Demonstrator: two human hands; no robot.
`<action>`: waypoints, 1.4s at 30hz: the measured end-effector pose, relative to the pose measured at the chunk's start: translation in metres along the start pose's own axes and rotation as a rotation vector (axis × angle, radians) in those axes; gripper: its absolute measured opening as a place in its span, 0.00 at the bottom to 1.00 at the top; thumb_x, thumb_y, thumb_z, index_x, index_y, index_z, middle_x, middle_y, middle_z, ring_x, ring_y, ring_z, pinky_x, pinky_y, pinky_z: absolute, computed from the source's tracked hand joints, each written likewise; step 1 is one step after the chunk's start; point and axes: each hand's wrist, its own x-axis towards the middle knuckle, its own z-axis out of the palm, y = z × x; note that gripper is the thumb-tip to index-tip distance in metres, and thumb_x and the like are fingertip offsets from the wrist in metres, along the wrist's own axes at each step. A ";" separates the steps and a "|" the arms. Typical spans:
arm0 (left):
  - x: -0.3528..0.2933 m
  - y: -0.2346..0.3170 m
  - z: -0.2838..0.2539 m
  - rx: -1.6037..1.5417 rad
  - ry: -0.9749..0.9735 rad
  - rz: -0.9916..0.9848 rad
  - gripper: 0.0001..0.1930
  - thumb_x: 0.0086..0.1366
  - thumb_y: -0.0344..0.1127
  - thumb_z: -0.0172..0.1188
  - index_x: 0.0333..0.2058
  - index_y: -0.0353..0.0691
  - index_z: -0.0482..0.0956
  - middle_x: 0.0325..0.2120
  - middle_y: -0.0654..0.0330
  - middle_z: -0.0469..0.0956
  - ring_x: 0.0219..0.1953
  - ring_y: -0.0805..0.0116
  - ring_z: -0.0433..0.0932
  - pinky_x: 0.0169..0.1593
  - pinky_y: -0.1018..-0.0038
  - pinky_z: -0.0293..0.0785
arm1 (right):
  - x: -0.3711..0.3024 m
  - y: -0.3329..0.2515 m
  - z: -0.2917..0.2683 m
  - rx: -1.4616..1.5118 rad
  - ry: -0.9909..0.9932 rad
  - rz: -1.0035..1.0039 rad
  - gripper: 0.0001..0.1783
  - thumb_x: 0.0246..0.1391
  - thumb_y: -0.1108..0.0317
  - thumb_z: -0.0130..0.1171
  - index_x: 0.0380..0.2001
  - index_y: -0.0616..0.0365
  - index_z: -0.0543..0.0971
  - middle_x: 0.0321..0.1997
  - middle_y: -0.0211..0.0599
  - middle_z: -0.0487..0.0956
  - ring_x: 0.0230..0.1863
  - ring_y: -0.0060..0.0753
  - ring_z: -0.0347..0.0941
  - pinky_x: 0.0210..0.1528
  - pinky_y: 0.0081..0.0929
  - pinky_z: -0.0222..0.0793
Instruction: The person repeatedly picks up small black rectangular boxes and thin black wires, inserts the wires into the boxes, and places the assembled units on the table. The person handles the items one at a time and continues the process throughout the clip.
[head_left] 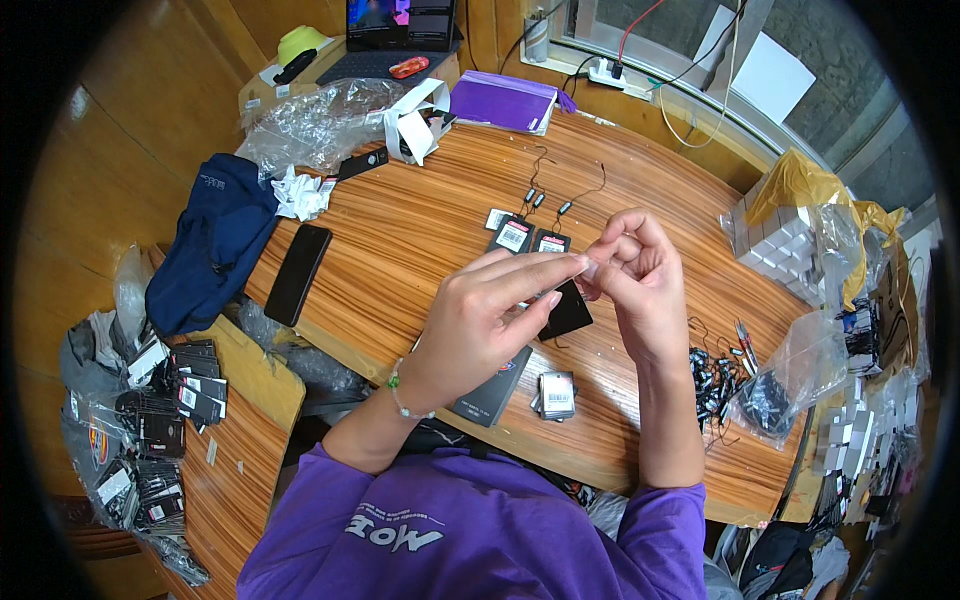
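Note:
My left hand [478,308], a beaded bracelet on its wrist, and my right hand [640,282] meet above the table with their fingertips together. Both are closed in a pinch at a tiny pale piece [588,268], too small to name. Just below the fingers shows a black card tag [568,312]; whether a hand holds it or it lies on the table, I cannot tell. Beyond the hands lie black hang tags [512,236] with barcode stickers and dark strings [566,208]. Under my left hand is a black box or card [492,392], partly hidden, beside a small stack of labels [556,394].
A heap of black strings [708,385] lies right, near a clear plastic bag [800,375]. White boxes [780,245] stand beyond. At left are a phone [298,273], a navy cloth pouch [215,240] and piled tags [165,430]. A purple folder [503,101] and laptop [395,60] are at the back.

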 end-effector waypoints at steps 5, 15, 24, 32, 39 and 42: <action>-0.001 -0.001 -0.003 -0.201 0.022 -0.132 0.16 0.55 0.25 0.57 0.44 0.39 0.76 0.38 0.56 0.77 0.32 0.72 0.75 0.32 0.80 0.72 | -0.002 -0.004 0.007 -0.134 0.024 -0.056 0.12 0.46 0.79 0.59 0.33 0.62 0.67 0.26 0.33 0.75 0.27 0.17 0.71 0.29 0.13 0.68; -0.006 -0.006 -0.010 -0.561 -0.046 -0.295 0.16 0.58 0.24 0.55 0.46 0.35 0.73 0.40 0.58 0.76 0.37 0.77 0.74 0.38 0.82 0.71 | -0.002 -0.003 0.002 -0.743 0.054 -0.434 0.08 0.41 0.74 0.64 0.26 0.63 0.77 0.24 0.33 0.75 0.26 0.21 0.70 0.28 0.17 0.65; 0.001 -0.012 -0.004 0.138 0.187 0.177 0.15 0.48 0.21 0.60 0.36 0.42 0.81 0.28 0.61 0.77 0.27 0.69 0.74 0.29 0.77 0.71 | 0.001 -0.004 -0.001 -0.233 -0.078 0.015 0.07 0.46 0.72 0.60 0.30 0.64 0.78 0.30 0.31 0.75 0.31 0.21 0.70 0.34 0.17 0.65; 0.000 -0.020 -0.006 0.330 0.269 0.346 0.16 0.41 0.22 0.61 0.32 0.44 0.81 0.25 0.65 0.78 0.25 0.69 0.74 0.27 0.77 0.72 | 0.002 0.000 -0.004 -0.151 -0.208 0.014 0.07 0.49 0.71 0.58 0.31 0.63 0.78 0.35 0.32 0.71 0.37 0.20 0.68 0.41 0.18 0.63; 0.001 -0.024 -0.004 0.266 0.162 0.309 0.13 0.42 0.22 0.61 0.30 0.43 0.81 0.25 0.64 0.78 0.25 0.69 0.75 0.27 0.77 0.71 | 0.004 0.004 -0.009 0.171 -0.169 -0.024 0.04 0.51 0.70 0.56 0.28 0.60 0.75 0.36 0.33 0.71 0.38 0.22 0.67 0.42 0.18 0.62; -0.001 -0.030 -0.002 0.162 0.137 0.194 0.11 0.45 0.21 0.61 0.30 0.40 0.81 0.25 0.61 0.78 0.26 0.68 0.75 0.29 0.77 0.70 | 0.004 0.000 -0.012 0.376 -0.142 -0.070 0.06 0.51 0.69 0.56 0.32 0.58 0.73 0.35 0.36 0.72 0.38 0.26 0.67 0.44 0.25 0.63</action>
